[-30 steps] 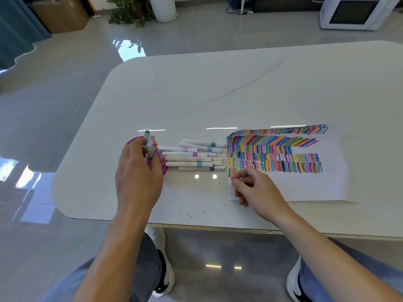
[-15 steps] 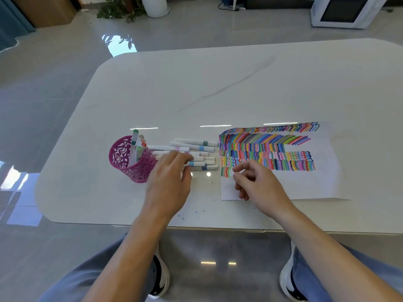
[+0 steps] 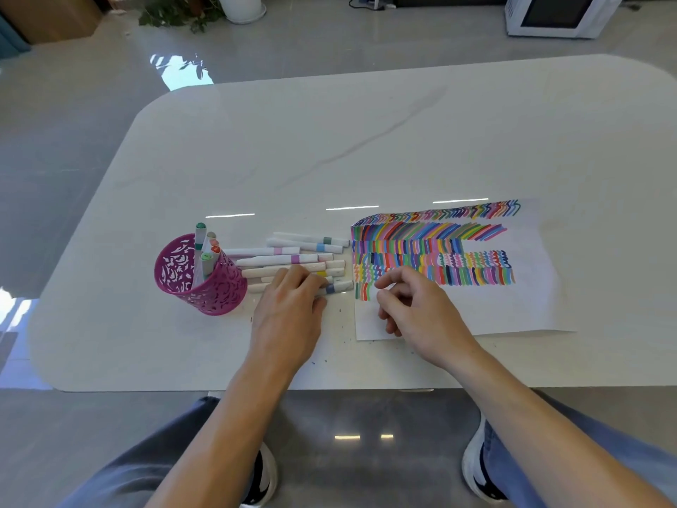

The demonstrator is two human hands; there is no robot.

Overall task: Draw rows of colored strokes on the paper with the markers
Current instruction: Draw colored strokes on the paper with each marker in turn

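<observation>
Compared with one second earlier, the left hand (image 3: 289,309) is no longer at the pink holder (image 3: 219,291) and is now lying across the near side of the loose markers (image 3: 293,258). Its fingers (image 3: 300,276) are covering the closest two or three barrels. Whether they are pinching one cannot be told. The right hand (image 3: 421,309) is staying where it was, over the near left corner of the paper (image 3: 513,309). Its fingers are loosely curled and are holding nothing.

The loose markers are lying side by side between the holder and the paper. Their long axes are running left to right, and their right ends are stopping just short of the paper's left edge. A few more capped markers (image 3: 200,236) are standing in the holder, which is leaning towards the right.

The paper is lying flat on the right half of the table (image 3: 366,141), with coloured rows filling its far part and bare white showing along its near and right sides. Its near edge is sitting close to the table's near edge. Open tabletop is extending beyond the markers and the paper to the far rim.
</observation>
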